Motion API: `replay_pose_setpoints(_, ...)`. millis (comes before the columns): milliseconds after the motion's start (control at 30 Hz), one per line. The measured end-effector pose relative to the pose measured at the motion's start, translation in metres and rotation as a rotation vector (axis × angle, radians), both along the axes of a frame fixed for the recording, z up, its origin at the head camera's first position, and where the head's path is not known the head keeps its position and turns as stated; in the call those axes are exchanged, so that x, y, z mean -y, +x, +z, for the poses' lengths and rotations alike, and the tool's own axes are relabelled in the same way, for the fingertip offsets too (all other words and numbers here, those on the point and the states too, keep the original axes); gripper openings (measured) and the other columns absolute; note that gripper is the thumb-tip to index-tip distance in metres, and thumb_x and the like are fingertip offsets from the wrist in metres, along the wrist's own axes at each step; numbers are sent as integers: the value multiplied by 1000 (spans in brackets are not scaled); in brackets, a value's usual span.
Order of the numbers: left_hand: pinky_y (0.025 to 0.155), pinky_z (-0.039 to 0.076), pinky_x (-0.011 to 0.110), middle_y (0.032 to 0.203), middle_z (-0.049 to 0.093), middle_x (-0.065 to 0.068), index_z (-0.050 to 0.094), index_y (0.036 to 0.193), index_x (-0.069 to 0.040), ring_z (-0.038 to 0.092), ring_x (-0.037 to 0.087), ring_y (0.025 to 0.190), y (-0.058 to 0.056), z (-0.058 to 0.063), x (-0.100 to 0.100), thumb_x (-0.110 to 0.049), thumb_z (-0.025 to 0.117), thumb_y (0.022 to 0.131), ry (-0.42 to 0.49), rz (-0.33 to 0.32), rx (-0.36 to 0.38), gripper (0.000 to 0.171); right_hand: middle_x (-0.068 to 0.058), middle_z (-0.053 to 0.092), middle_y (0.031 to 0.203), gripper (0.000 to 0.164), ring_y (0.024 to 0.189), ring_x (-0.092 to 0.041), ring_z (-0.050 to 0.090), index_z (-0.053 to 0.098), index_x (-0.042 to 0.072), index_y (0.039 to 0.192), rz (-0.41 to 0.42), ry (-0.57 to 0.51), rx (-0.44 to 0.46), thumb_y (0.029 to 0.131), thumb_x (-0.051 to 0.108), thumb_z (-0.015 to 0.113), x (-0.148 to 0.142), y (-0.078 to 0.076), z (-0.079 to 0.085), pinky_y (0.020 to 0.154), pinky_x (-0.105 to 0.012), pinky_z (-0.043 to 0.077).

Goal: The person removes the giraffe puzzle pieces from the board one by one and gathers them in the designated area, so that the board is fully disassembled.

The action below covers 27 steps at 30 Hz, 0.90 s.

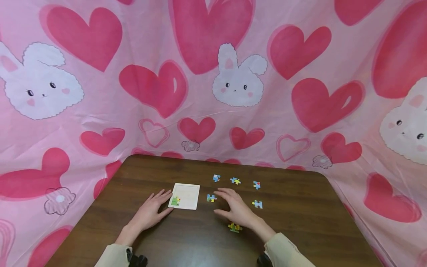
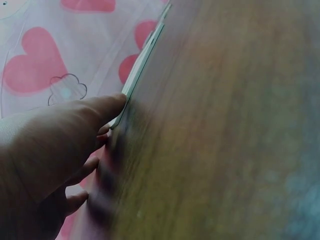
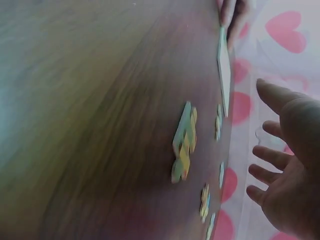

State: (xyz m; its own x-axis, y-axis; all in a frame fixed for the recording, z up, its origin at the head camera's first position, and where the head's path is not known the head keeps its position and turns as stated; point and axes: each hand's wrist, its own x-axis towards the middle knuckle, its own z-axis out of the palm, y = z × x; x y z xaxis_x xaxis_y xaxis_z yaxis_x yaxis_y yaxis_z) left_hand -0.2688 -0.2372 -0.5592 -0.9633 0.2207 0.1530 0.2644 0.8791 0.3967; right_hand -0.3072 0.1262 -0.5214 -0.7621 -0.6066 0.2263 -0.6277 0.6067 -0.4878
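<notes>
A square white puzzle tray (image 1: 188, 195) lies on the table left of centre, with a green jigsaw piece (image 1: 175, 201) in its near left corner. My left hand (image 1: 150, 211) touches the tray's left side, fingers extended and thumb at the near corner; the left wrist view shows the thumb against the tray edge (image 2: 142, 60). To the right, my right hand (image 1: 237, 208) is held above the table with spread fingers and nothing in its grasp. Just beyond its fingertips lies a blue and yellow jigsaw piece (image 1: 210, 198). Under its wrist sits a green and yellow jigsaw piece (image 1: 235, 228).
Farther back lie a blue and white piece (image 1: 216, 178), a blue and yellow piece (image 1: 235, 181) and a blue piece with red (image 1: 256, 184). A light blue piece (image 1: 258, 204) lies right of my right hand. A pink heart-printed cloth (image 1: 207, 111) hangs behind the brown table (image 1: 300, 222).
</notes>
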Motion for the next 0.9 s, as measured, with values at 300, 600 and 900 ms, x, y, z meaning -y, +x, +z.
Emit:
replay_pose_setpoints(300,128,32,75,165,58,16,60,157,-5,47,46,159,1,1,0,-35,78,102,9,7,12,65,-12,55,167,64,159,-38,46,58,15,159,110,172,-186,108,52,68,46,-16,-22,133,-62,34)
replay_pose_setpoints(600,129,31,75,165,58,16,60,157,-6,46,46,160,0,-1,2,-36,78,103,24,10,21,64,-3,69,139,48,133,-20,61,72,12,143,115,322,-325,105,42,75,103,-6,-5,118,-42,50)
replay_pose_setpoints(900,129,32,75,165,58,15,61,157,-7,46,45,160,0,0,1,-39,77,104,25,8,27,64,1,69,116,32,111,-15,58,82,16,124,58,240,-195,100,37,82,128,-12,-11,86,-25,42)
